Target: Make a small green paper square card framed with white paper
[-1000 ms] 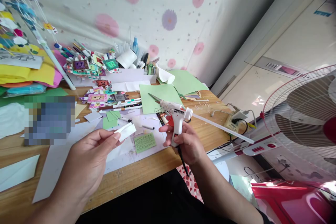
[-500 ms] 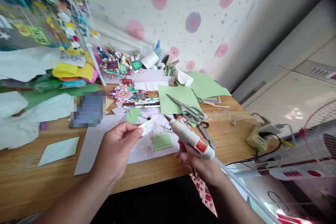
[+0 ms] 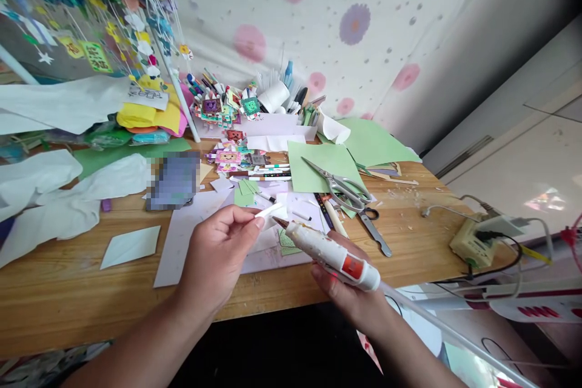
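Observation:
Between thumb and fingers, my left hand [image 3: 222,245] pinches a small white strip of paper [image 3: 269,210] above the desk. My right hand [image 3: 348,288] is wrapped round the handle of a white hot glue gun [image 3: 327,251] with a red-orange label. The gun's metal nozzle points left and sits right at the paper strip; whether it touches cannot be made out. A clear glue stick [image 3: 427,309] runs out of the gun's back end. Beneath the hands lie pale paper sheets [image 3: 182,242] and a green patterned paper piece [image 3: 287,241], partly hidden by the gun.
Silver scissors [image 3: 339,185] lie on green paper [image 3: 313,163]; another dark-handled pair [image 3: 375,233] is to their right. A power strip [image 3: 475,239] with cables sits at the desk's right edge. Pens and small paper figures [image 3: 227,157] crowd the back. A folded paper [image 3: 130,247] lies left.
The glue gun's nozzle has come up to the paper strip, where before there was a gap. The strip is turned more edge-on. The whole view has shifted, with the desk appearing farther right.

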A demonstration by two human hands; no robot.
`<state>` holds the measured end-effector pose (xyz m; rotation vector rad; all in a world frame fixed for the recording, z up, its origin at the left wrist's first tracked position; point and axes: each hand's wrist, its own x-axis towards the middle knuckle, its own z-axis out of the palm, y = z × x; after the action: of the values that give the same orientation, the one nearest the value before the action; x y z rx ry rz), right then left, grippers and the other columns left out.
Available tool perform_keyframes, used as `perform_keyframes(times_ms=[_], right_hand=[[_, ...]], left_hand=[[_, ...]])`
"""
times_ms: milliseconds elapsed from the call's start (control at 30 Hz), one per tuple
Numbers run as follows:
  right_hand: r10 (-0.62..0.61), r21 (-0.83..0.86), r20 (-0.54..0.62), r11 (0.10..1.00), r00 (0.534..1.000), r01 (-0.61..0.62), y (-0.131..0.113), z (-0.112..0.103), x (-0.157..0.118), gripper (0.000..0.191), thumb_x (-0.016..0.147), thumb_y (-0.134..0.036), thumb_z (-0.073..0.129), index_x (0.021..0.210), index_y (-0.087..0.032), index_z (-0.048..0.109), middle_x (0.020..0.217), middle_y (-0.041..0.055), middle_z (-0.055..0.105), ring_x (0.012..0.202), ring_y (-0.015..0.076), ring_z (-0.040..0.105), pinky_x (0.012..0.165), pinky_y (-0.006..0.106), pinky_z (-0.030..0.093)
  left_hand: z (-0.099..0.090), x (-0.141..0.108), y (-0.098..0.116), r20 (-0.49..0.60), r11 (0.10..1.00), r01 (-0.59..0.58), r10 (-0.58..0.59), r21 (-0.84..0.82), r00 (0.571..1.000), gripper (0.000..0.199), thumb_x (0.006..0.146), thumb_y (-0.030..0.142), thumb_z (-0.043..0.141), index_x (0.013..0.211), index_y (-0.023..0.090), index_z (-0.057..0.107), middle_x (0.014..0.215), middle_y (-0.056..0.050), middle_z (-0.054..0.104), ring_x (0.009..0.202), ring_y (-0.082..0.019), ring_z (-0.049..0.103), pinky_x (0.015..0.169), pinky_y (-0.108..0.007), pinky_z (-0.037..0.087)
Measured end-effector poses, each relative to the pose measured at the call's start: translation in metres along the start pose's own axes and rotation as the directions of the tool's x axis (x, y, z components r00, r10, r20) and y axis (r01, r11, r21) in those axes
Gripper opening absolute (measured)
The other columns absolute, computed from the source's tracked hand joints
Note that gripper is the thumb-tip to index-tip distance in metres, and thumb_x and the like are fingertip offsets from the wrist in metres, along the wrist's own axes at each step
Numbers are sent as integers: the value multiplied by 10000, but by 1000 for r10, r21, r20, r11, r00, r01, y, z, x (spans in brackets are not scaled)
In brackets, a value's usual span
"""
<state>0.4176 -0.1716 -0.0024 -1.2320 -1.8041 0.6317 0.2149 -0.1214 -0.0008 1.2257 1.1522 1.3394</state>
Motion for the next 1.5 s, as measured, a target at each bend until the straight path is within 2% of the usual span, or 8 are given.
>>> perform_keyframes(times_ms=[133, 500, 633, 900, 1200, 1267, 1367, 1500], right_hand=[[13, 25, -5, 1000, 1000, -13, 0, 1, 1, 258, 849, -321, 581, 674, -243, 408, 642, -8, 433, 560, 166, 440, 510, 300, 340], [-72, -37, -11, 997, 997, 71, 1, 1, 3, 231, 840, -249, 564, 681, -236, 397, 639, -11, 414, 548, 152, 419, 504, 289, 299], [-67, -105, 9, 992, 998, 67, 3, 2, 2, 213, 834, -235, 543, 691, -233, 385, 641, -15, 422, 548, 147, 434, 504, 282, 312], [-175, -161, -7, 972, 985, 172, 0, 0, 3, 208, 801, -180, 530, 674, -235, 374, 614, -27, 421, 511, 130, 424, 480, 269, 311], [-139, -234, 6, 963, 990, 136, 13, 3, -4, 198, 770, -162, 573, 695, -237, 405, 635, -24, 455, 539, 134, 446, 496, 277, 318], [-126, -197, -3, 973, 992, 123, 9, 1, -3, 206, 776, -165, 567, 681, -238, 400, 625, -25, 442, 525, 133, 432, 487, 278, 309], [-100, -109, 0, 989, 995, 100, 2, -3, 1, 221, 789, -179, 571, 661, -241, 402, 613, -24, 419, 510, 136, 409, 480, 279, 297], [-15, 42, 36, 999, 999, 13, -2, -8, 2, 219, 820, -212, 595, 657, -245, 451, 628, -10, 436, 543, 160, 423, 513, 298, 325]], left_hand=[[0, -2, 3, 22, 999, 15, -14, -29, 1000, 110, 782, 305, 716, 740, 218, 664, 767, 36, 672, 749, -127, 568, 695, -236, 422], [-1, -2, 1, 23, 1000, -2, 2, 2, 1000, 90, 795, 300, 705, 758, 229, 665, 827, 24, 691, 812, -147, 599, 728, -250, 448], [0, -4, 5, 11, 998, -32, 32, 49, 999, 94, 787, 297, 707, 741, 225, 669, 888, 6, 715, 841, -159, 627, 747, -252, 467], [4, -6, 14, -21, 979, -141, 145, 149, 989, 119, 759, 277, 706, 657, 236, 661, 897, -18, 714, 889, -198, 646, 814, -271, 506], [2, -8, 15, -16, 942, -233, 244, 242, 970, 80, 745, 236, 708, 672, 237, 675, 866, -15, 720, 878, -200, 654, 819, -278, 499], [2, -7, 13, -18, 968, -176, 182, 180, 983, 85, 741, 241, 717, 668, 232, 675, 879, -11, 722, 882, -191, 648, 813, -269, 496], [2, -2, 10, 13, 998, 26, -25, -61, 1000, 98, 724, 255, 736, 665, 213, 669, 814, -1, 706, 801, -157, 626, 736, -250, 493], [3, 3, 9, 112, 895, 281, -258, -347, 960, 143, 683, 235, 766, 652, 180, 638, 720, -1, 669, 785, -158, 619, 749, -289, 515]])
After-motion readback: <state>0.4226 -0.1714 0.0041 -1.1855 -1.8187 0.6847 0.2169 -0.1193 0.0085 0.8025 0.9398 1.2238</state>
